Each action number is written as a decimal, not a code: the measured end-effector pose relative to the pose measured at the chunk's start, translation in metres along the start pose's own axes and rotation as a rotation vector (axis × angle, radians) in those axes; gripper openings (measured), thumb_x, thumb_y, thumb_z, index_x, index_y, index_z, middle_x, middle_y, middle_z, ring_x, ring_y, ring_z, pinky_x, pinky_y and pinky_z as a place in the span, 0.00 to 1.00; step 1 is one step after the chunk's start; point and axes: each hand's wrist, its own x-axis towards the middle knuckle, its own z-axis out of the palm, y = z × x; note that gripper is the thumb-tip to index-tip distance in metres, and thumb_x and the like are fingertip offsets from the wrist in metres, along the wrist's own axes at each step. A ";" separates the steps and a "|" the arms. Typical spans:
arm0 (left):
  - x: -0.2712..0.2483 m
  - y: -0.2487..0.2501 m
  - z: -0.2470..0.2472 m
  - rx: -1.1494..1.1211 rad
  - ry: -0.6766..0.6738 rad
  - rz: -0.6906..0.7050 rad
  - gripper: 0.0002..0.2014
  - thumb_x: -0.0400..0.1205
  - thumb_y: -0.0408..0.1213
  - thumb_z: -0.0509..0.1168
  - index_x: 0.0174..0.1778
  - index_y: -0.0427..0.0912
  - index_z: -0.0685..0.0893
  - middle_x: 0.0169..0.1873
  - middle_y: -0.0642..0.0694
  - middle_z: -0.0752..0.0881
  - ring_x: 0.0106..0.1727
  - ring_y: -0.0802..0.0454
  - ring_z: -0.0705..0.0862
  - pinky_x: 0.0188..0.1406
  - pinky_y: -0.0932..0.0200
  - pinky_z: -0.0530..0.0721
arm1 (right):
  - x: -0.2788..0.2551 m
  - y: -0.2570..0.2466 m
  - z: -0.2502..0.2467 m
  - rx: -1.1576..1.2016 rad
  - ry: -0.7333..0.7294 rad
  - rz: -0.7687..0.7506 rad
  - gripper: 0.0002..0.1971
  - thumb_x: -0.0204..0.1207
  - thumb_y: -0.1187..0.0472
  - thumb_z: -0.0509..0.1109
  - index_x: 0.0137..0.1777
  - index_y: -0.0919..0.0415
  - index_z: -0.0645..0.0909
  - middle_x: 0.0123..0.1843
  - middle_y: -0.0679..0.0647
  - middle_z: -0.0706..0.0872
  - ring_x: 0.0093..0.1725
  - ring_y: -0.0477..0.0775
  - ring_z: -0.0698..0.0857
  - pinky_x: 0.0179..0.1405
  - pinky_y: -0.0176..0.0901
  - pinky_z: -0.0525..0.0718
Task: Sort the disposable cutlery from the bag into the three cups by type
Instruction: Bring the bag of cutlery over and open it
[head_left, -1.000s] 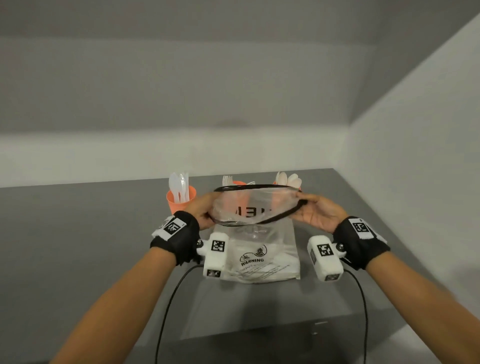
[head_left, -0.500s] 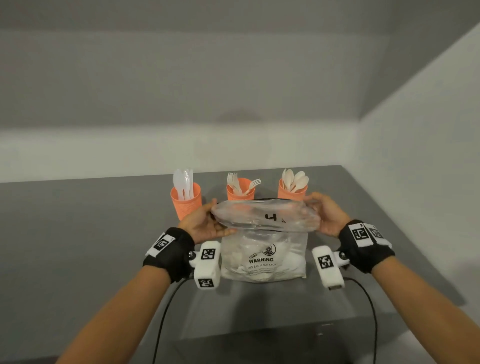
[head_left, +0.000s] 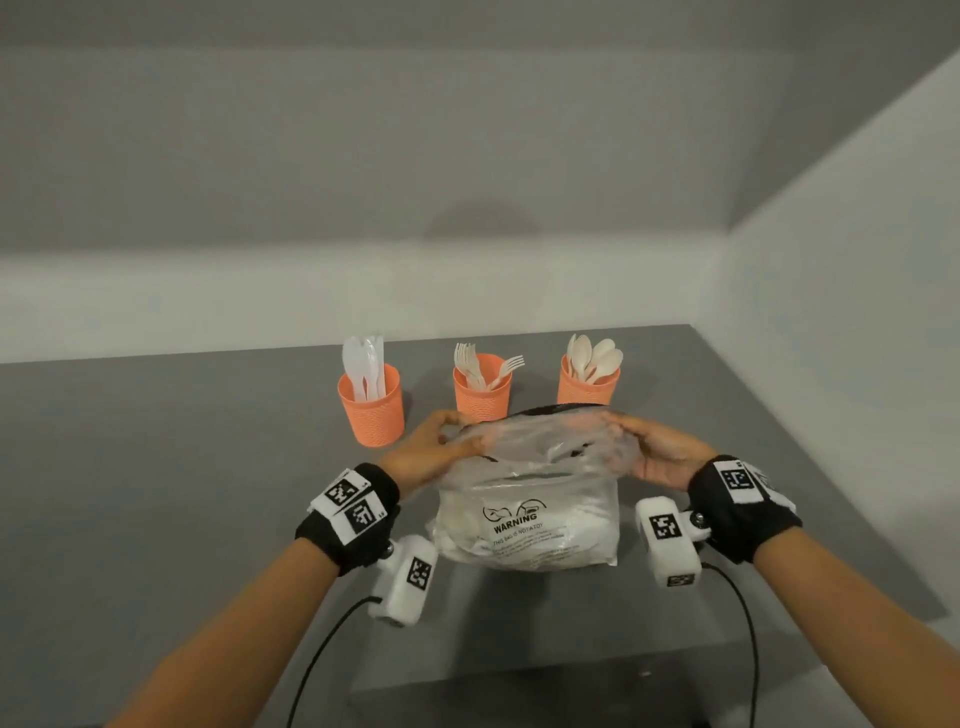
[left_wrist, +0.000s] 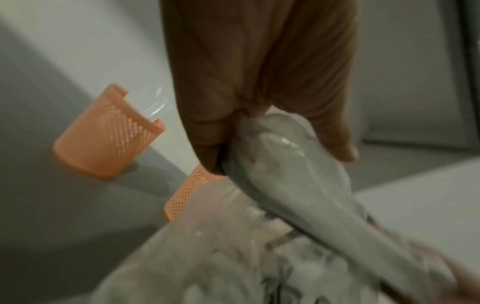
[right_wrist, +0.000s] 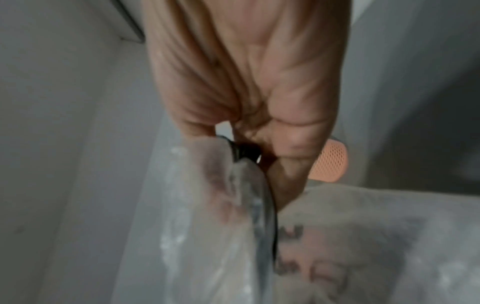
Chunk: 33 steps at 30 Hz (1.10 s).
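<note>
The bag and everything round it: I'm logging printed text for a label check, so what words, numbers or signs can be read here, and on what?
"WARNING" on the front of the clear plastic bag, under a small pictogram.
"THIS BAG IS NOT A TOY" just below it on the bag, small but legible.
Finer lines beneath: too small to read.
Dark lettering on the bag in the right wrist view: too blurred to read.
Wristbands and wrist cameras: square black-and-white markers, no words.

Three orange cups (head_left: 371, 410) with a fine mesh pattern hold white cutlery (head_left: 592, 358) on a plain grey desk (head_left: 156, 493). The clear plastic bag (head_left: 530, 525) carries black warning print and what looks like a black rim. Black wristbands (head_left: 358, 519) bear black-and-white square markers.
</note>
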 end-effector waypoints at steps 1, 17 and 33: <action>0.000 -0.004 0.000 0.141 0.021 0.068 0.16 0.74 0.49 0.71 0.51 0.49 0.76 0.43 0.49 0.82 0.42 0.64 0.81 0.43 0.69 0.79 | 0.001 0.000 0.000 0.077 -0.007 -0.033 0.32 0.32 0.59 0.91 0.41 0.65 0.88 0.35 0.58 0.91 0.33 0.53 0.91 0.32 0.44 0.90; 0.019 -0.027 -0.001 -0.499 0.112 -0.328 0.13 0.85 0.47 0.56 0.47 0.43 0.80 0.39 0.44 0.84 0.37 0.51 0.82 0.30 0.62 0.86 | 0.010 0.000 0.004 -0.367 0.042 0.047 0.36 0.55 0.43 0.82 0.61 0.61 0.80 0.25 0.44 0.85 0.21 0.39 0.80 0.21 0.28 0.77; 0.029 -0.021 0.010 -0.071 0.274 -0.202 0.10 0.83 0.46 0.59 0.49 0.43 0.75 0.39 0.47 0.81 0.38 0.51 0.80 0.35 0.58 0.79 | 0.024 0.031 -0.020 -0.240 0.094 0.051 0.41 0.61 0.31 0.69 0.68 0.59 0.77 0.59 0.58 0.86 0.55 0.55 0.86 0.61 0.48 0.79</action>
